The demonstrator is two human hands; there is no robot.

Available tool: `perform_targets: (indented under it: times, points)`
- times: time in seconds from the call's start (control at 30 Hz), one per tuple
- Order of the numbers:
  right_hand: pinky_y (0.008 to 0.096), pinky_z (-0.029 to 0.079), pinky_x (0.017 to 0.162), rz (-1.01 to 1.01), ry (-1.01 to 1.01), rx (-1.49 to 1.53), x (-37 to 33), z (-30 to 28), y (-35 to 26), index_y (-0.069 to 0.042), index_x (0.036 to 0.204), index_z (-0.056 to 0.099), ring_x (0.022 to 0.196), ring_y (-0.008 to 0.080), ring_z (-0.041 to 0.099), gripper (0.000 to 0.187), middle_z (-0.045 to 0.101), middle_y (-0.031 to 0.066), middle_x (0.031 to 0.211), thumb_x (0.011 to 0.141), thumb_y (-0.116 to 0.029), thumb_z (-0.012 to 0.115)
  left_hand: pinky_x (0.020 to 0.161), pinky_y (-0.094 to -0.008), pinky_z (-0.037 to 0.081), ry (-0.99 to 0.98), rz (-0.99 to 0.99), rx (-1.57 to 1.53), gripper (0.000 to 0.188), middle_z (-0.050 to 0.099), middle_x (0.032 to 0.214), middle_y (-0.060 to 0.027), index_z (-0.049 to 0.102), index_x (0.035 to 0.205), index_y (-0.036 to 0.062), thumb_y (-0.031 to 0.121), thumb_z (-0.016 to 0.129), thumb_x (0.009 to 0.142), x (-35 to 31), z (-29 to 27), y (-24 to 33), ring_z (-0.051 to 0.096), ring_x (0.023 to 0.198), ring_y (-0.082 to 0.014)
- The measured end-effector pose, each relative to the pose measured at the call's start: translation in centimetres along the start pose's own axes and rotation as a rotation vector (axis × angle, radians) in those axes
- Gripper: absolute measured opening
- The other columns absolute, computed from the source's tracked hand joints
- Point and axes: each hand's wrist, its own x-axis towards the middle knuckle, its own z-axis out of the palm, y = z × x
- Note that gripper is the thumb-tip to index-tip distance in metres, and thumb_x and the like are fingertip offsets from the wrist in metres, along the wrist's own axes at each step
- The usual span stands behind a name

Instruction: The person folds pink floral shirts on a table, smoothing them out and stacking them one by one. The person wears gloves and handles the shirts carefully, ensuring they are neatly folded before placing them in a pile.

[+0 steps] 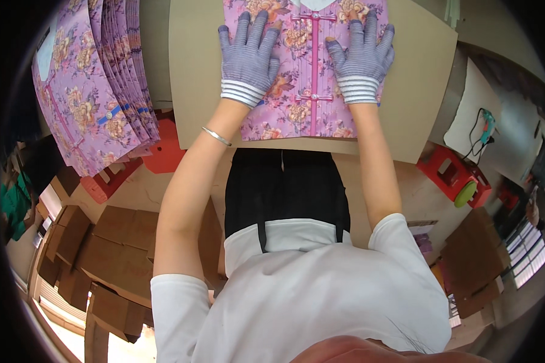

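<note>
A flat pink-purple floral piece (pixel 298 115), looking like a garment front with a magenta centre strip and two bow-like fastenings, lies on a beige work board (pixel 194 78). My left hand (pixel 248 59), in a grey-purple striped glove with a white banded cuff, rests flat on its left side, fingers spread. On its right side lies my right hand (pixel 361 60), gloved alike, also flat with fingers apart. Neither hand grips anything. Whether the piece is paper or cloth I cannot tell. Its far edge runs out of the picture.
At the left leans a thick stack of matching floral pieces (pixel 79 91), one with a blue band. Red plastic stools (pixel 166 145) stand below it. To the right are another red stool (pixel 448 172) and a teal corded tool (pixel 485 126). Cardboard boxes (pixel 118 242) fill the lower left.
</note>
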Motion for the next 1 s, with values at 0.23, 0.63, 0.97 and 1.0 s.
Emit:
perform_targets:
  times: [0.23, 0.63, 0.97, 1.0]
  points:
    - [0.0663, 0.029, 0.098, -0.073, -0.077, -0.115, 0.2, -0.4, -0.7, -0.014, 0.128, 0.059, 0.137, 0.0317, 0.036, 0.068, 0.046, 0.0064, 0.147, 0.079, -0.061, 0.064, 0.104, -0.0791, 0.015, -0.169, 0.048, -0.06, 0.068, 0.036, 0.151, -0.0151, 0.056, 0.134, 0.0282, 0.043, 0.07, 0.07, 0.9, -2.0, 1.2, 0.029, 0.138, -0.0496]
    - [0.0687, 0.025, 0.104, 0.031, -0.223, -0.049, 2.1, -1.9, -2.0, -0.016, 0.128, 0.06, 0.145, 0.0333, 0.025, 0.067, 0.043, 0.0101, 0.15, 0.073, -0.052, 0.069, 0.099, -0.0795, 0.02, -0.135, 0.098, 0.015, 0.06, 0.034, 0.155, -0.0057, 0.061, 0.131, 0.0293, 0.045, 0.072, 0.074, 0.6, -0.9, 0.4, 0.03, 0.141, -0.0415]
    - [0.0665, 0.03, 0.094, -0.065, -0.088, -0.13, 2.1, 0.0, -1.5, -0.022, 0.119, 0.067, 0.132, 0.0276, 0.042, 0.057, 0.054, -0.0038, 0.141, 0.076, -0.059, 0.068, 0.099, -0.083, 0.017, -0.177, 0.106, 0.037, 0.054, 0.039, 0.153, -0.0061, 0.063, 0.129, 0.03, 0.048, 0.066, 0.078, 0.6, -1.2, 0.5, 0.032, 0.141, -0.0397]
    - [0.0664, 0.03, 0.094, -0.059, -0.092, -0.147, 2.1, 0.1, -1.5, -0.022, 0.119, 0.067, 0.131, 0.0272, 0.043, 0.057, 0.054, -0.0041, 0.14, 0.076, -0.058, 0.068, 0.099, -0.0829, 0.018, -0.178, 0.104, 0.036, 0.053, 0.039, 0.153, -0.0061, 0.063, 0.129, 0.0302, 0.048, 0.065, 0.078, 0.6, -1.3, 0.5, 0.031, 0.142, -0.0395]
